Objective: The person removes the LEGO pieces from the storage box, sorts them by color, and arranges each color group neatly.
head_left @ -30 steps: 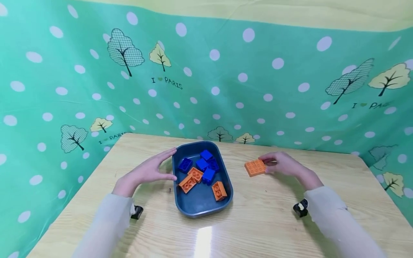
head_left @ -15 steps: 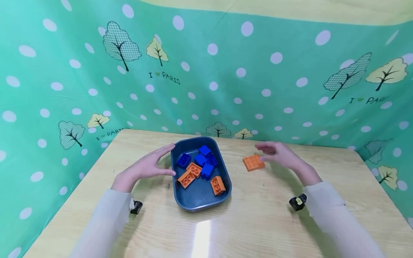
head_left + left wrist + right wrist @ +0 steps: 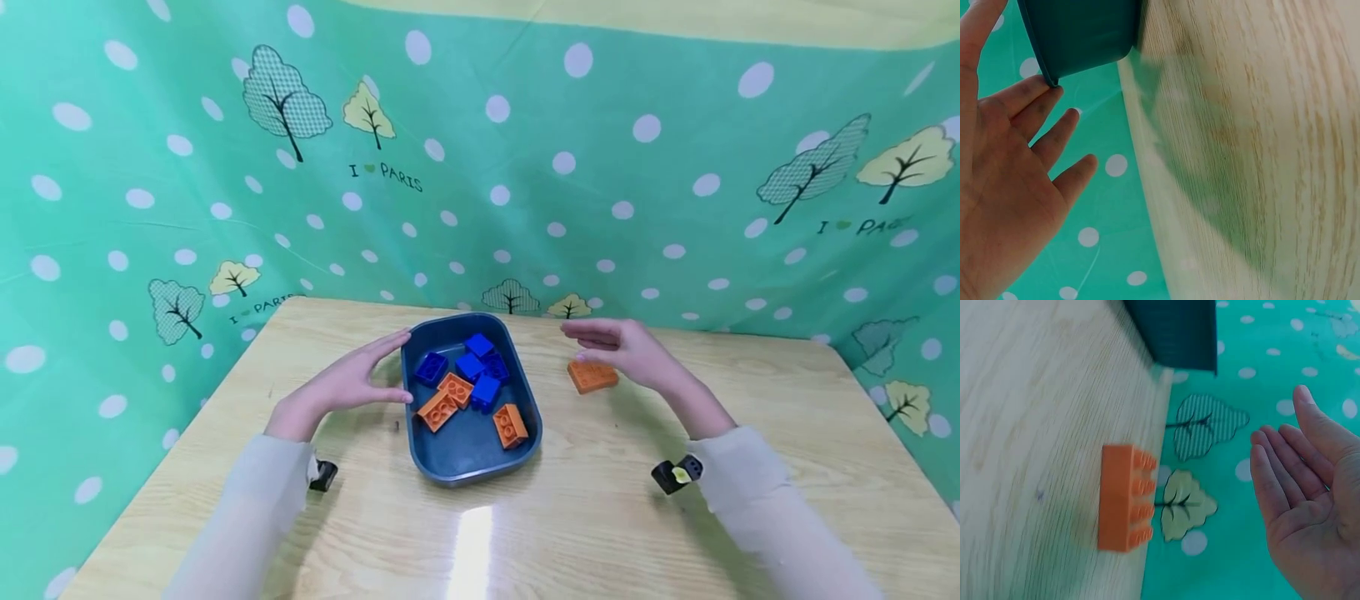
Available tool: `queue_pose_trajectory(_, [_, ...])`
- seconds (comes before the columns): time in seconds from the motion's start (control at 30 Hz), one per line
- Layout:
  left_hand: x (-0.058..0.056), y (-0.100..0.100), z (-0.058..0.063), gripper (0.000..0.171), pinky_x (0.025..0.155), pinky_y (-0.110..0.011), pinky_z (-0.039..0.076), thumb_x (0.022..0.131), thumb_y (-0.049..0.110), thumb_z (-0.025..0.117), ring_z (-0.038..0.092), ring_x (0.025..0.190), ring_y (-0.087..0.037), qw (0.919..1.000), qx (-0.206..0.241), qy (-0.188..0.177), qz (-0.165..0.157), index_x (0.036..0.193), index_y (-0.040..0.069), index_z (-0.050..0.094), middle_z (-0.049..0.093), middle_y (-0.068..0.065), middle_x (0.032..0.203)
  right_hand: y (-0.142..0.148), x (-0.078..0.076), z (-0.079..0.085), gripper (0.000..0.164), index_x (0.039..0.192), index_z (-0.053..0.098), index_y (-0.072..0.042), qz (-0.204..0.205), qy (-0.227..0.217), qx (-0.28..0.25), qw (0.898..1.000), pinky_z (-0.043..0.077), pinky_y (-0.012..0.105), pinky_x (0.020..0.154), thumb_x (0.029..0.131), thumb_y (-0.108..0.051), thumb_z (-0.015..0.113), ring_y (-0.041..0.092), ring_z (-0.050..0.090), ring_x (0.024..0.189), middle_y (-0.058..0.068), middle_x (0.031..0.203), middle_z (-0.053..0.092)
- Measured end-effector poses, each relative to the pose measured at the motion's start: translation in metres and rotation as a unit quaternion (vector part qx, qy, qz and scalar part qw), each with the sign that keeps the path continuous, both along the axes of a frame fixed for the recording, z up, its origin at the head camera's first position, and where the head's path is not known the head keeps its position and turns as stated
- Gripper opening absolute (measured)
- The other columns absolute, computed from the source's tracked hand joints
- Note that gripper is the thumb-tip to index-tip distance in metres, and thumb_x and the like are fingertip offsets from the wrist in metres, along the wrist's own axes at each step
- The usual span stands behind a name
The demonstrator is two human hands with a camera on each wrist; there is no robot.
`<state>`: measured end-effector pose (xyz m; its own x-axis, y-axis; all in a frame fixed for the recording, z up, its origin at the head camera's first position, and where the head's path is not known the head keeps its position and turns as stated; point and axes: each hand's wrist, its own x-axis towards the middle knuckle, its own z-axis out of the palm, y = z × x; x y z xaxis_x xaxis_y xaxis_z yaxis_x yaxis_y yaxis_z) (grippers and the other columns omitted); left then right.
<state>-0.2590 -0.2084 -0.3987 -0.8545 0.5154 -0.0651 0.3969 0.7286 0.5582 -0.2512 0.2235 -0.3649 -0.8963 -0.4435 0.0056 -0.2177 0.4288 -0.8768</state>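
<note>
A dark blue tray (image 3: 472,458) stands on the table with several blue bricks (image 3: 486,392) and 3 orange bricks (image 3: 511,426) inside. My left hand (image 3: 341,383) rests its fingertips and thumb against the tray's left rim; in the left wrist view, the fingers (image 3: 1029,97) are spread and touch the rim. To the right of the tray, orange bricks (image 3: 592,377) lie side by side on the table, studs up. Above them hovers my right hand (image 3: 633,354), fingers fairly straight and holding nothing. The right wrist view shows a gap between that hand and the orange bricks (image 3: 1124,499).
A wooden table (image 3: 585,500) carries everything. Behind it hangs a green dotted cloth (image 3: 525,183) with printed trees. Each sleeve has a small black camera (image 3: 675,475) at the wrist.
My right hand has let go of the orange bricks, risen off them and moved left toward the tray. The bricks stay on the table. My left hand keeps its place at the rim.
</note>
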Motion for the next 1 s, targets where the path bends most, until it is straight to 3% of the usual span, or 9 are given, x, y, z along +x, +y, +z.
queue_pose_trajectory(0.4, [-0.005,0.002,0.004,0.104,0.121,-0.062,0.023,0.08,0.051,0.079,0.021,0.152,-0.041,1.0,-0.008,-0.005,-0.001,0.16,0.013,0.023,0.019,-0.013,0.167,-0.029,0.012,0.007,0.05,0.141,0.052,0.003,0.014,0.001,-0.069,0.997,0.05,0.019,0.102,0.095,-0.007,0.066,0.036,0.051,0.136,0.023,0.145,0.053])
queue_pose_trajectory(0.6, [-0.005,-0.001,0.004,0.105,0.121,-0.063,0.022,0.08,0.052,0.078,0.021,0.152,-0.041,0.9999,-0.007,-0.007,0.002,0.16,0.013,0.023,0.019,-0.014,0.167,-0.059,0.014,0.009,0.043,0.137,0.059,-0.004,-0.056,0.007,-0.105,0.993,0.053,0.017,0.098,0.097,-0.019,0.065,0.029,0.06,0.128,0.016,0.139,0.062])
queue_pose_trajectory(0.7, [-0.007,0.0,0.005,0.105,0.121,-0.062,0.022,0.08,0.052,0.079,0.021,0.152,-0.041,1.0,-0.002,-0.008,-0.001,0.16,0.014,0.022,0.019,-0.014,0.167,-0.079,0.015,0.01,0.043,0.136,0.06,-0.006,-0.081,-0.013,-0.125,0.989,0.052,0.022,0.102,0.097,-0.022,0.066,0.026,0.062,0.127,0.013,0.137,0.064])
queue_pose_trajectory(1.0, [-0.004,-0.001,0.002,0.105,0.122,-0.061,0.021,0.079,0.051,0.08,0.02,0.153,-0.04,0.9998,0.007,-0.02,0.004,0.16,0.015,0.023,0.019,-0.012,0.167,-0.145,0.029,-0.011,0.041,0.134,0.063,-0.009,-0.049,-0.067,-0.095,0.992,0.05,0.036,0.108,0.098,-0.028,0.065,0.022,0.063,0.125,0.007,0.134,0.066])
